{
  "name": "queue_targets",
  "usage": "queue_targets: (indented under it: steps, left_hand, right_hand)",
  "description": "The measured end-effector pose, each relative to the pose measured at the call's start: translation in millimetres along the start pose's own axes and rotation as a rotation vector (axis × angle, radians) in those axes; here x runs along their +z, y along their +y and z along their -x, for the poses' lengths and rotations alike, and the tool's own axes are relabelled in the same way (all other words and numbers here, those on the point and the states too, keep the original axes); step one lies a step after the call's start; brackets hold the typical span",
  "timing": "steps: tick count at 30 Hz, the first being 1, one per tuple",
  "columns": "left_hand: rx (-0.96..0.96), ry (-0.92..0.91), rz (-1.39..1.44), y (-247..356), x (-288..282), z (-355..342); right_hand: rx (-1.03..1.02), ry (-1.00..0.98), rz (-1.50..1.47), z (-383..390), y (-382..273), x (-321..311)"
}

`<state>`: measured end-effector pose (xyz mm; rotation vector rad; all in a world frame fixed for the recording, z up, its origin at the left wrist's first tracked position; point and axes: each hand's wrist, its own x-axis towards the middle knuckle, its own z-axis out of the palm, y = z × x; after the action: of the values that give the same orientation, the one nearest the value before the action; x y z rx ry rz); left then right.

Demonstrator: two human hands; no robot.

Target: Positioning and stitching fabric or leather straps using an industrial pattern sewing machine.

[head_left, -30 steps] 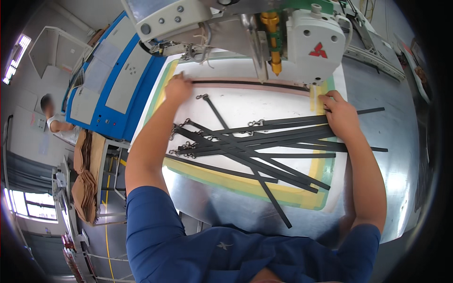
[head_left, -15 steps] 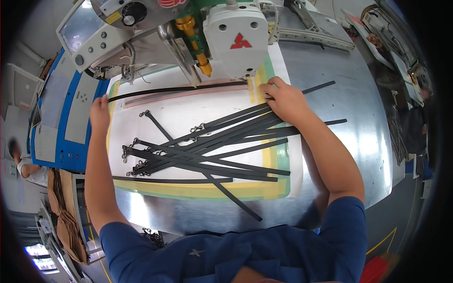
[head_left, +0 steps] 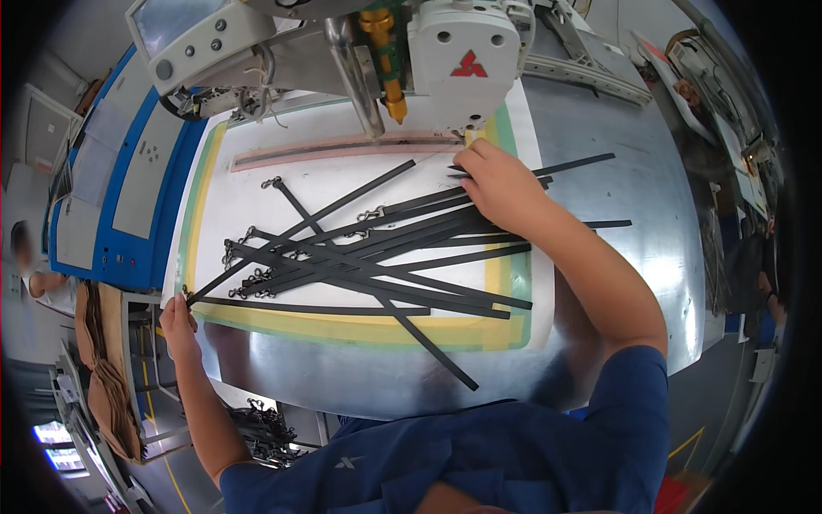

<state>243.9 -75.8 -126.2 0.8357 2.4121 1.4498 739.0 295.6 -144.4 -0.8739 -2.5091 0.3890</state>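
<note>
One end of a black strap [head_left: 342,206] is pinched in my left hand [head_left: 178,325], at the left edge of the white work sheet. A small metal clip shows beside those fingers. The strap slants up to the right across a pile of similar black straps [head_left: 377,274], several with metal snap hooks [head_left: 257,283]. My right hand [head_left: 497,184] is closed around a small dark pointed tool [head_left: 457,172], whose kind I cannot make out. Its tip points left, apart from the strap's free end. Behind it lies a long pinkish template strip [head_left: 300,154] with a dark slot.
The white head of a sewing machine [head_left: 471,77] and a brass-coloured cylinder [head_left: 378,26] overhang the back. A blue cabinet [head_left: 103,188] stands at left. Below the front of the metal table [head_left: 616,257] hangs a bunch of hooked straps [head_left: 261,428]. Another person [head_left: 38,265] is far left.
The strap has come off the pinkish strip, and my left hand has carried its end toward me. My right hand has shifted slightly left, and dark pointed tips now show at its fingers.
</note>
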Motion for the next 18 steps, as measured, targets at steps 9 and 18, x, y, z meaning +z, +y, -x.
queue_targets:
  steps: [9, 18]
  left_hand:
    - [0.043, 0.07, 0.188, -21, -22, 33]
    - [0.084, 0.004, 0.327, -11, -19, 34]
  right_hand:
    - [-0.029, -0.021, 0.254, -51, -21, 45]
    - [-0.057, -0.119, -0.165, -55, -41, 49]
